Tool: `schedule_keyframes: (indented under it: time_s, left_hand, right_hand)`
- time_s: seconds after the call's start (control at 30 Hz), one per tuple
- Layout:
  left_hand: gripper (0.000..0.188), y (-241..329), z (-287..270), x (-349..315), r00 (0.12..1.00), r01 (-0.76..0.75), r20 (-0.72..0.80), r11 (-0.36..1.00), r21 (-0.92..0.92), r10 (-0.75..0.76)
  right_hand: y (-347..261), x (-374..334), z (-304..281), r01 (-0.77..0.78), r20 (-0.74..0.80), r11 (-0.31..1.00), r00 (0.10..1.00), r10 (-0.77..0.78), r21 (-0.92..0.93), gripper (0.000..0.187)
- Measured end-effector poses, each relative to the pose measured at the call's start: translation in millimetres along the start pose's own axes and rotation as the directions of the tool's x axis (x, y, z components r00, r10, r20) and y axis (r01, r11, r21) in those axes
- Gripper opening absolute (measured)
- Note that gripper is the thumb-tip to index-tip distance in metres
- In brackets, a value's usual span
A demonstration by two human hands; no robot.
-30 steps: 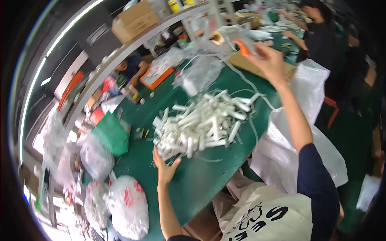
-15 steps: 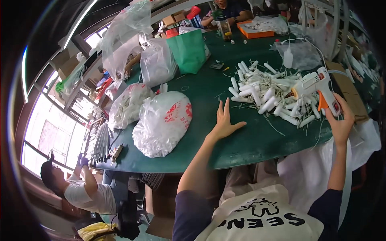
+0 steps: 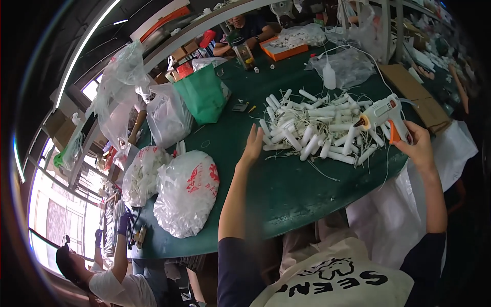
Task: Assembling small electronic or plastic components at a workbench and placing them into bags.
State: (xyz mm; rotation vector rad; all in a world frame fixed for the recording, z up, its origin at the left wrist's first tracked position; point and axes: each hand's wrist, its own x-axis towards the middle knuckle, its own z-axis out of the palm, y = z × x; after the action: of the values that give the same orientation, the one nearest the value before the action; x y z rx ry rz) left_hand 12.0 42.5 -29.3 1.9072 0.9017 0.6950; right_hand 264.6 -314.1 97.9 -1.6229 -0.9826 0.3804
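Note:
My right hand (image 3: 418,148) is closed on the lower handle of a white hot glue gun (image 3: 379,111) with an orange trigger. Its nozzle points left over a heap of white plastic tubes (image 3: 309,135) with thin pale strings tangled among them. At the heap's left edge, my left hand (image 3: 251,147) is held edge-on with its fingers stretched out, beside the outermost tubes. Nothing shows in that hand. From this angle I cannot tell whether it touches them.
Stuffed clear plastic bags (image 3: 186,194) and a green bag (image 3: 202,94) stand left on the green table (image 3: 286,194). Behind the heap are a white squeeze bottle (image 3: 329,77), an orange tray (image 3: 284,50) and a jar (image 3: 240,51). One person sits across; another, gloved, works at left.
My left hand has turned from spread fingers to edge-on and come up against the heap's left side. My right hand keeps the glue gun. The view has shifted.

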Motion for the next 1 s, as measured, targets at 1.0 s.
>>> schedule_keyframes:
  time_s: [1.0]
  left_hand:
    - [0.045,3.5,81.8,69.9,0.959,-0.281,0.02,0.944,0.173,0.282]
  right_hand:
    - [78.0,5.5,50.6,-0.348,0.675,0.927,0.718,0.169,0.138,0.056]
